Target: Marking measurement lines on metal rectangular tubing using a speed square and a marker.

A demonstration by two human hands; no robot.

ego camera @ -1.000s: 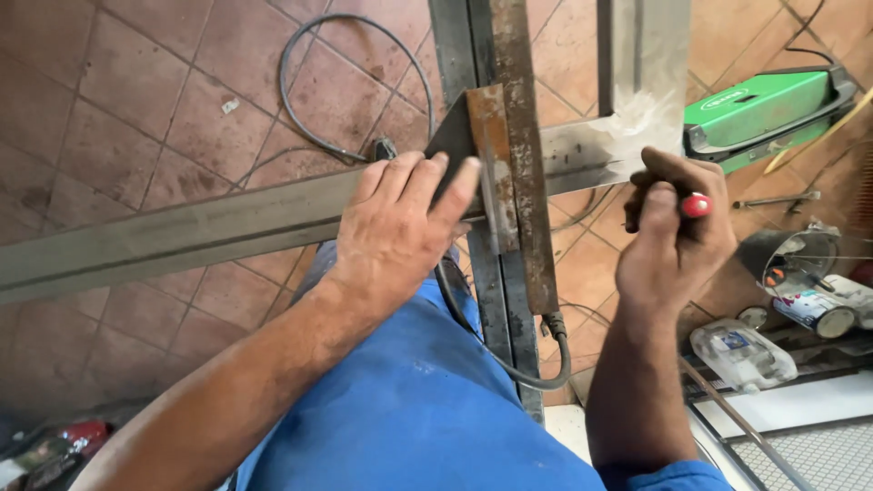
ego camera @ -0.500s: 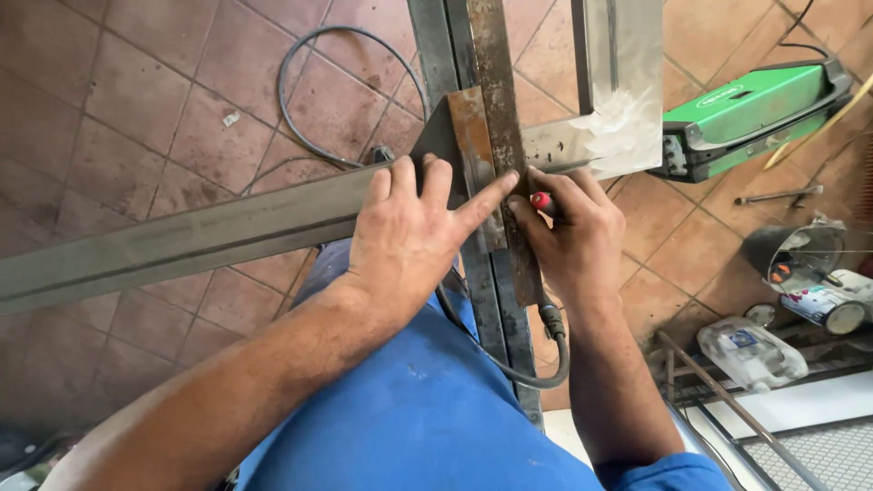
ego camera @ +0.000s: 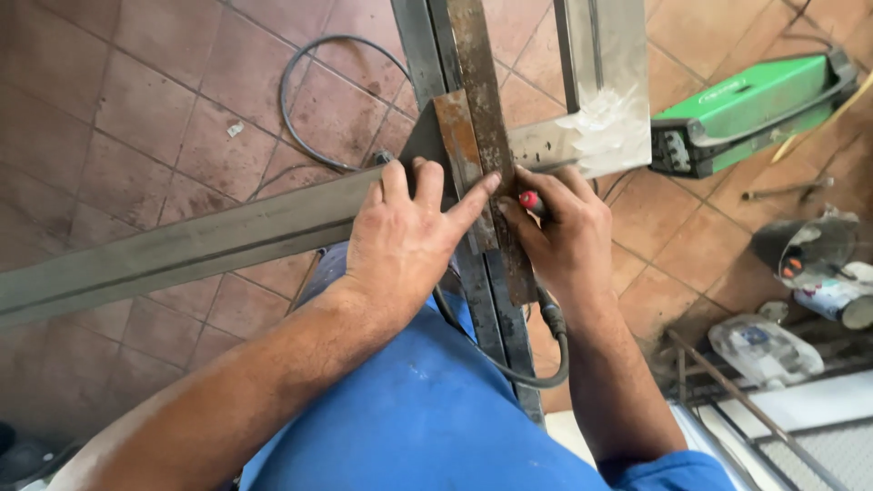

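Square (ego camera: 459,159), a rusty steel tool, lies flat across the joint where the long grey bar (ego camera: 182,250) meets the upright rusty bar (ego camera: 482,109). Left hand (ego camera: 405,241) rests palm-down on the grey bar beside the square, fingers spread, with the forefinger stretched out and pressing on the square's blade. Right hand (ego camera: 564,241) is closed around a red-tipped marker (ego camera: 529,200), whose tip sits just beside the square's edge, touching or nearly touching the upright bar; contact cannot be confirmed. Both forefingers meet near the square's blade. Behind the square, a pale metal post (ego camera: 600,82) stands with a whitish patch at its lower end. A black cable (ego camera: 318,100) loops on the tiled floor (ego camera: 136,109) to the left of the square, and a second cable (ego camera: 546,350) curves below the right wrist. To the right of the square, well apart, a green machine (ego camera: 755,105) sits on the floor, with a dark can (ego camera: 805,245) and a clear plastic bag (ego camera: 764,350) lower down. Blue cloth (ego camera: 427,418) of the person's clothing fills the area below the square.
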